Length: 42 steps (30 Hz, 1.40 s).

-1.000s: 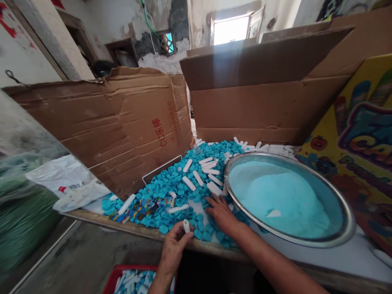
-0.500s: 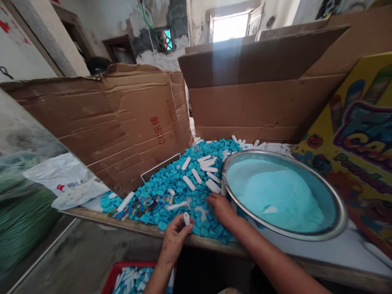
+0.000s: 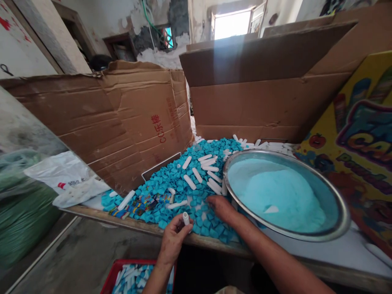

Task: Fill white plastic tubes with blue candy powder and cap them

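My left hand [image 3: 176, 230] grips a small white plastic tube [image 3: 185, 219] between thumb and fingers, its narrow open mouth pointing up, just over the table's front edge. My right hand [image 3: 223, 207] reaches down to the pile of blue plastic caps [image 3: 211, 224], close beside the steel basin [image 3: 344, 212]. Its fingers are curled together with the tips turned away, so whatever they pinch, if anything, is hidden. Several more white tubes [image 3: 190, 182] lie on the caps just beyond both hands. Pale blue powder [image 3: 281, 192] fills part of the basin, with a white scoop-like piece [image 3: 271, 209] in it.
Cardboard sheets [image 3: 122, 122] wall the table's back and left. A yellow printed box [image 3: 367, 143] stands at the right. Below the table edge, a red crate [image 3: 112, 275] holds blue and white pieces. Colourful wrappers [image 3: 147, 204] and a white bag [image 3: 67, 175] lie to the left.
The view has shifted very slightly. My left hand keeps the tube in nearly the same place, and my right hand stays low at the caps with its fingers drawn in slightly.
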{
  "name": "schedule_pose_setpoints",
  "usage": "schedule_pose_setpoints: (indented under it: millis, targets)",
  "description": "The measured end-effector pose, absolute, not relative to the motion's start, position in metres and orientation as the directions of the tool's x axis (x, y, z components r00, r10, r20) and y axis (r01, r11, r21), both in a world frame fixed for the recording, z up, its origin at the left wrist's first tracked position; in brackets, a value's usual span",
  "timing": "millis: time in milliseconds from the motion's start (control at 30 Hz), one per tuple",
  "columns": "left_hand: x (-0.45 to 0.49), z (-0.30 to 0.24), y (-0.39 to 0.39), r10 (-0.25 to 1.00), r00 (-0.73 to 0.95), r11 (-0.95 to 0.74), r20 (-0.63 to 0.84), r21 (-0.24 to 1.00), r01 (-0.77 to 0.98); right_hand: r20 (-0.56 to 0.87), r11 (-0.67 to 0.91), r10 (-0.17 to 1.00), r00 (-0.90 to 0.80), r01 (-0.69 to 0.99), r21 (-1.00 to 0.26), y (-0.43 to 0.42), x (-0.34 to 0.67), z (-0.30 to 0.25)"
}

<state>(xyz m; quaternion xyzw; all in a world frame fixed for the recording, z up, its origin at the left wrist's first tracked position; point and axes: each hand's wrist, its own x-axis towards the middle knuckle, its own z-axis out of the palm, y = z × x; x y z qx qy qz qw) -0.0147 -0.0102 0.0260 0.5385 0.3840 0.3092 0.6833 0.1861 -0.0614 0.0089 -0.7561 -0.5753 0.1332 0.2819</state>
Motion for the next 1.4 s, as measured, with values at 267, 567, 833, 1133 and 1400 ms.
schedule_pose_setpoints:
  millis: [267,567,833,1133,1400]
  targets:
    - [-0.014,0.026,-0.009,0.829,0.536,0.187,-0.158,0.982,0.0,0.095,-0.177,0.962,0.255,0.853,-0.491,-0.049,0.173,0.014]
    - [-0.008,0.032,-0.013,0.813,0.55,0.183,-0.19,0.981,0.068,0.18,-0.13,0.929,0.323,0.742,-0.658,-0.073,0.176,0.008]
    - [0.002,0.039,-0.019,0.807,0.551,0.211,-0.212,0.975,0.067,0.246,-0.1,0.904,0.349,0.733,-0.672,-0.091,0.183,0.016]
    - [-0.018,0.031,-0.01,0.847,0.497,0.21,-0.19,0.978,0.016,0.055,-0.065,0.995,0.083,0.958,-0.28,-0.078,0.161,0.021]
    - [-0.022,0.025,-0.01,0.839,0.518,0.193,-0.167,0.981,0.004,0.024,-0.034,0.999,0.039,0.977,-0.209,-0.05,0.151,0.021]
